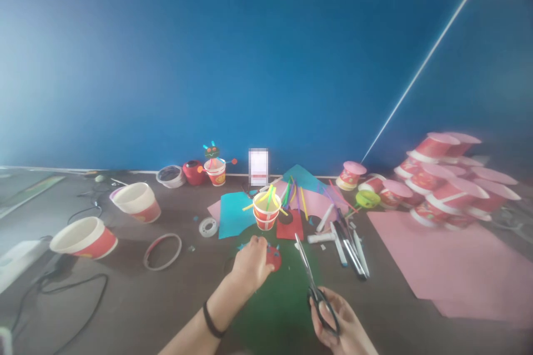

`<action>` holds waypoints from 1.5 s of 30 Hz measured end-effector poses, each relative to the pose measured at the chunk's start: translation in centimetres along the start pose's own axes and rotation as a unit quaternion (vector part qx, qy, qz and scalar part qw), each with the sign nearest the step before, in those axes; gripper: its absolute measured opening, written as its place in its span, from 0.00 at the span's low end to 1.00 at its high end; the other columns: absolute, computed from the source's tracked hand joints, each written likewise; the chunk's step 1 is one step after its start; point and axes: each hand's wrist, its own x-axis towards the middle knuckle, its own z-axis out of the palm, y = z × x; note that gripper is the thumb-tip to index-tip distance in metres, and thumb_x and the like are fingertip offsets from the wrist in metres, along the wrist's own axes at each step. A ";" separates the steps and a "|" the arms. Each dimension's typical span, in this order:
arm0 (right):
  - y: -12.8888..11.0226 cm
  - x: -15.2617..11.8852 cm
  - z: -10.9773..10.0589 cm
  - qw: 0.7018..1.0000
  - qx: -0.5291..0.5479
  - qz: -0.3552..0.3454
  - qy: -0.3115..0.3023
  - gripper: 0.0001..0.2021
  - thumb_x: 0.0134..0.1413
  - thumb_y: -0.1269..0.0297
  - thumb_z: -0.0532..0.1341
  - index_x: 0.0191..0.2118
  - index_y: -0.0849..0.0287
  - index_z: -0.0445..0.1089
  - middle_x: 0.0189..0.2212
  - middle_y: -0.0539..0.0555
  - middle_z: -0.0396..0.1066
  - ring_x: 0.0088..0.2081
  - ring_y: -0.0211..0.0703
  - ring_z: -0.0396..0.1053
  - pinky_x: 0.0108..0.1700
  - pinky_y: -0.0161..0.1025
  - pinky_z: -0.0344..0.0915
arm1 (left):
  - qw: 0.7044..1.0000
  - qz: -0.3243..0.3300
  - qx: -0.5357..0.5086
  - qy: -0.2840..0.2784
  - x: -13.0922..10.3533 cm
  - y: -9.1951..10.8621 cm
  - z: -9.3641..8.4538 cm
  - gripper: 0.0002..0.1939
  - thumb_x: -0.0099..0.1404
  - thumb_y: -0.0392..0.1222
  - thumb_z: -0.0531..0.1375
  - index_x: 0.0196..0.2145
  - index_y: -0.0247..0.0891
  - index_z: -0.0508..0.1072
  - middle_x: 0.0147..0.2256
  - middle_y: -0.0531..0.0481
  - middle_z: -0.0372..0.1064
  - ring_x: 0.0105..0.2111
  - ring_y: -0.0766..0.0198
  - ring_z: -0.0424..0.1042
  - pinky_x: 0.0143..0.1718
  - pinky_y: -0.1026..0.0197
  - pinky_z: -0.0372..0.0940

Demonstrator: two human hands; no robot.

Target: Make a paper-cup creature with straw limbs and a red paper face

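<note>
My left hand [253,267], with a black band on its wrist, reaches over the green paper [275,316]. Its fingers are curled down against a round red paper piece [273,258] that has small blue bits on it. Black-handled scissors [313,283] are held in my right hand [339,319], their blades pointing up and away, nearly closed together. Just beyond my left hand stands a red-and-white paper cup [266,216] with yellow and green strips on it. A red paper square [290,226] lies to the right of that cup.
Markers [350,249] lie right of the scissors. Pink sheets [453,266] and stacked cups [449,177] fill the right. Two cups [139,202], a tape ring [163,252] and black cables [75,288] are on the left. A decorated cup [215,173] stands by the blue wall.
</note>
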 end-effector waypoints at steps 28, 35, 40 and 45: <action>-1.0 0.1 1.7 1.000 0.005 0.003 -0.003 0.17 0.45 0.55 0.66 0.30 0.63 0.63 0.14 0.46 0.64 0.14 0.24 0.43 0.18 0.30 0.36 | 0.936 0.243 -0.147 0.207 -3.5 -3.5 0.8 0.13 0.59 0.27 0.51 0.39 0.41 0.67 0.31 0.51 0.66 0.32 0.63 0.67 0.35 0.62 0.61; -2.7 0.4 2.0 0.987 -0.128 0.087 -0.050 0.09 0.49 0.63 0.61 0.27 0.63 0.63 0.13 0.48 0.65 0.13 0.24 0.45 0.17 0.30 0.35 | 0.877 0.372 -0.040 0.301 -4.2 -4.3 -2.5 0.15 0.60 0.24 0.51 0.36 0.40 0.71 0.33 0.49 0.66 0.33 0.63 0.63 0.34 0.62 0.61; -3.4 0.0 3.7 0.974 -0.193 0.115 -0.041 0.03 0.44 0.69 0.58 0.26 0.63 0.63 0.12 0.46 0.64 0.13 0.25 0.47 0.16 0.29 0.36 | 0.869 0.388 -0.033 0.305 -4.3 -4.7 -2.9 0.13 0.61 0.25 0.53 0.38 0.39 0.70 0.33 0.49 0.67 0.33 0.63 0.63 0.35 0.61 0.62; -3.6 0.2 4.9 0.965 -0.234 0.109 -0.041 0.05 0.43 0.66 0.58 0.25 0.61 0.62 0.11 0.46 0.65 0.12 0.25 0.45 0.16 0.29 0.37 | 0.852 0.428 -0.021 0.301 -4.2 -5.5 -2.4 0.10 0.60 0.26 0.54 0.37 0.36 0.69 0.33 0.47 0.68 0.33 0.61 0.64 0.35 0.59 0.63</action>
